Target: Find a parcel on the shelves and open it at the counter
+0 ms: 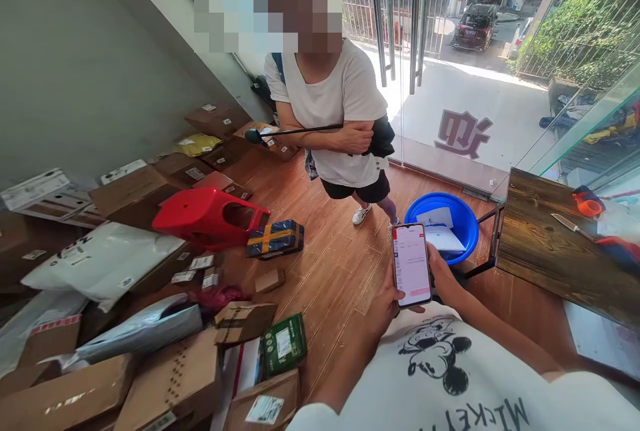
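Note:
A smartphone (413, 264) with a lit white screen is held upright in front of my chest. My left hand (386, 292) is closed around its left side, the thumb lying on the lower left edge of the screen. At the phone's right side, my right hand (439, 270) grips the edge, its fingers mostly hidden behind the phone. Small text and a pink button-like bar show on the screen, too small to read. Just beyond the phone stands a blue tub (467, 218) with white paper or packets inside.
Facing me is a person (330, 98) with crossed arms, a thin black stick across them. Parcels and cardboard boxes (173, 371) cover the floor at left, around a tipped red stool (200, 214). At right, a wooden table (540, 251) bears a knife (570, 224). Glass doors (400, 118) stand behind.

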A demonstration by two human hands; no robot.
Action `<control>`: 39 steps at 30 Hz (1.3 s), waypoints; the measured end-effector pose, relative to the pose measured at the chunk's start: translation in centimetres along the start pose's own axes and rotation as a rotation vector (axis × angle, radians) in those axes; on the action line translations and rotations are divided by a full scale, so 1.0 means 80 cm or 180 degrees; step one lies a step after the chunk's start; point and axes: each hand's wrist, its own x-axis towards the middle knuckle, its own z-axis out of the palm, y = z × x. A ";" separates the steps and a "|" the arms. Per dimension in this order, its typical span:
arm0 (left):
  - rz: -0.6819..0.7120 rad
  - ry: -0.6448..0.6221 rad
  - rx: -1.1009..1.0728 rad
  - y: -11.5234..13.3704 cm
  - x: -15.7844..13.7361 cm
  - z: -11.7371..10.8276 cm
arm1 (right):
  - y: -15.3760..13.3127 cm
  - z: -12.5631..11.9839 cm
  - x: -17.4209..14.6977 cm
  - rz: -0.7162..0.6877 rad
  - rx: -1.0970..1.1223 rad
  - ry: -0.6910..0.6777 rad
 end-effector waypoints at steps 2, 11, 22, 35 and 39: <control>0.0095 0.0234 0.0125 0.003 0.001 0.004 | 0.006 0.001 -0.004 0.0359 0.0529 -0.0134; 0.0023 0.0405 0.0315 0.011 -0.003 0.019 | 0.004 -0.003 -0.009 0.0779 0.1159 -0.0149; 0.0096 0.0233 0.0069 -0.008 0.007 -0.001 | -0.005 -0.019 -0.010 0.0759 0.1103 -0.0452; 0.0105 0.0404 0.0175 -0.020 0.004 -0.008 | -0.007 -0.013 -0.017 0.0569 0.0376 -0.0316; 0.0122 0.0550 0.0319 -0.018 0.004 0.001 | -0.007 -0.014 -0.018 0.0480 0.0351 -0.0362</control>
